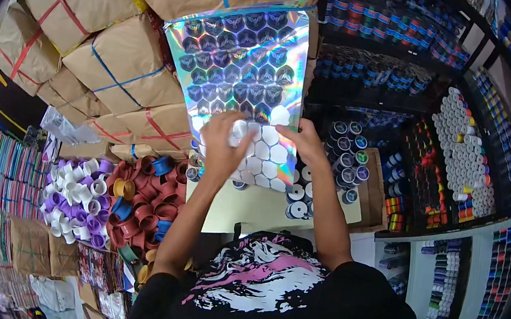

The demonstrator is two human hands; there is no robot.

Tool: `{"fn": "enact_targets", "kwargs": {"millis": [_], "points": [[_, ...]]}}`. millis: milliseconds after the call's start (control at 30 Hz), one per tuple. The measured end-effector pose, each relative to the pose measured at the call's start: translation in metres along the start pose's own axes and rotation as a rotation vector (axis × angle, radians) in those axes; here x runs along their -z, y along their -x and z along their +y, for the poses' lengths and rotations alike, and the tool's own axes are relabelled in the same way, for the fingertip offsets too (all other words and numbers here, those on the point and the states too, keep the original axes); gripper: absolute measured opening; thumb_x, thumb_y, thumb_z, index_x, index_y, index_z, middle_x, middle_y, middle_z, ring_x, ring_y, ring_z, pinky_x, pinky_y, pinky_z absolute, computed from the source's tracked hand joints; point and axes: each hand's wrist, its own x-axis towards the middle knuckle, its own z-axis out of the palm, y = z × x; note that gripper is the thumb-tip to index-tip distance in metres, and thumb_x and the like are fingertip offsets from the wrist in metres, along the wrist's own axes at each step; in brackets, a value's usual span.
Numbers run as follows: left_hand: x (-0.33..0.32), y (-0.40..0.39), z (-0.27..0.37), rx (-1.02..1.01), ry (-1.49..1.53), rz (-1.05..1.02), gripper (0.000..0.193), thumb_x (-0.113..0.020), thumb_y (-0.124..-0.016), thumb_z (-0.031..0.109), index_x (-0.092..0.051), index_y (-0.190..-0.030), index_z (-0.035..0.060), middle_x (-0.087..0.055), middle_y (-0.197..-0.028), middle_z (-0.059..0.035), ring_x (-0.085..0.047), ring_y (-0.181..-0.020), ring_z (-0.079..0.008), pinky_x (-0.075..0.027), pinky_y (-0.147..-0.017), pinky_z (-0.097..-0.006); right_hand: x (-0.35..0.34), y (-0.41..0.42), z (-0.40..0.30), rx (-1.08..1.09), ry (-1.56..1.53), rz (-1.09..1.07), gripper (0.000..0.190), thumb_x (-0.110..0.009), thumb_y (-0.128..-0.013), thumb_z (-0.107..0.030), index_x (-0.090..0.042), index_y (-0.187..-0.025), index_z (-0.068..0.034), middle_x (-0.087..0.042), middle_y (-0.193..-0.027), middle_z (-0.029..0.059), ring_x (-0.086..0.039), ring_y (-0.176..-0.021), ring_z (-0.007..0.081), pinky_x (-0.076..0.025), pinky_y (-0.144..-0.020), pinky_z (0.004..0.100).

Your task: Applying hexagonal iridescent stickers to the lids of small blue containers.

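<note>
A large holographic sheet of dark, roughly round stickers (pixel 243 63) is held up above the pale table (pixel 240 210). Its lower rows show bare white backing spots. My right hand (pixel 307 142) grips the sheet's right edge between thumb and fingers. In front of the lower left part is my left hand (pixel 226 142), blurred, its thumb and fingers apart; whether a sticker is between them cannot be told. Behind the sheet and to its right, several thread spools with round dark stickers on their ends (pixel 348 153) stand grouped, near spools with white ends (pixel 298 202).
Paper-wrapped bundles tied with strap (pixel 120 63) are stacked at the left and behind. Red plastic spool parts (pixel 150 209) and white and purple ones (pixel 76 200) lie heaped left of the table. Shelves of thread spools (pixel 464 150) line the right side. A brown carton (pixel 375 187) adjoins the table's right end.
</note>
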Motion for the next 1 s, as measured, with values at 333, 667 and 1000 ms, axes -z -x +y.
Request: {"fn": "enact_targets", "kwargs": {"millis": [333,667,1000], "points": [[-0.028,-0.007,0.023,0.099,-0.035,-0.066,0.029,-0.080,-0.078,0.032,-0.074,-0.100,0.0136,-0.069,-0.102,-0.0022,-0.059,-0.100,-0.0228,-0.034,-0.091,-0.0432,-0.004,0.005,-0.004,0.042,-0.130,-0.012,0.033,-0.078,-0.083,-0.014,-0.065,-0.109,0.001,-0.070,-0.100,0.0067,-0.066,-0.087,0.0122,-0.052,-0.075,0.0272],[-0.026,-0.014,0.020,0.087,0.037,0.010,0.020,-0.083,-0.074,0.020,-0.077,-0.087,0.0065,-0.073,-0.087,-0.0097,-0.067,-0.083,-0.0263,-0.050,-0.074,-0.0378,-0.012,0.005,-0.006,0.152,-0.024,-0.011,0.037,-0.079,-0.080,-0.010,-0.064,-0.113,0.000,-0.070,-0.105,0.0079,-0.066,-0.094,0.0142,-0.052,-0.082,0.0291],[-0.019,-0.019,0.012,0.113,0.118,-0.029,0.014,-0.080,-0.076,0.014,-0.077,-0.087,0.0056,-0.073,-0.082,-0.0122,-0.068,-0.080,-0.0274,-0.052,-0.071,-0.0368,-0.019,0.002,-0.006,0.220,0.085,0.038,0.034,-0.078,-0.082,-0.011,-0.065,-0.112,0.001,-0.071,-0.101,0.0070,-0.066,-0.087,0.0128,-0.052,-0.078,0.0282]]}}
